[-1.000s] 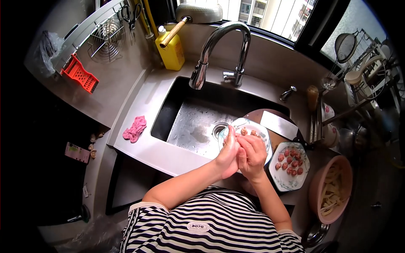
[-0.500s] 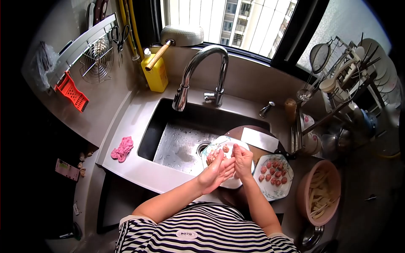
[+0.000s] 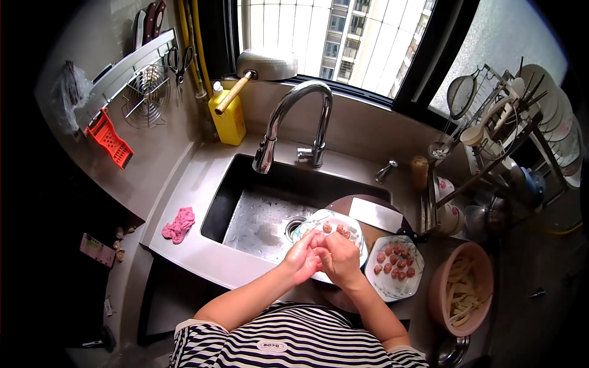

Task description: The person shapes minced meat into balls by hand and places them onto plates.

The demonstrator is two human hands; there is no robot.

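Observation:
My left hand (image 3: pixel 299 259) is cupped with its palm turned up, its fingers partly covered by my right hand (image 3: pixel 341 257). My right hand is curled over it, fingers pressed against the left. Whatever lies between the two is hidden. Both hands are above the near part of a white patterned plate (image 3: pixel 363 246), on which small pieces of pinkish meat (image 3: pixel 342 231) show beyond my fingers. To the right, a second white plate (image 3: pixel 392 291) holds several round meatballs (image 3: pixel 394 259).
The cleaver (image 3: pixel 375 214) lies on a round cutting board (image 3: pixel 339 204) that overlaps the sink (image 3: pixel 245 216). A faucet (image 3: pixel 319 126) arches above. A pink basin (image 3: pixel 436 282) of pale strips stands right, near a dish rack (image 3: pixel 485 165). A pink cloth (image 3: pixel 179 226) lies left.
My right hand has turned from upright to curled over the left, and my left fingers, stretched out before, are now bent and partly covered. The camera view has tilted slightly.

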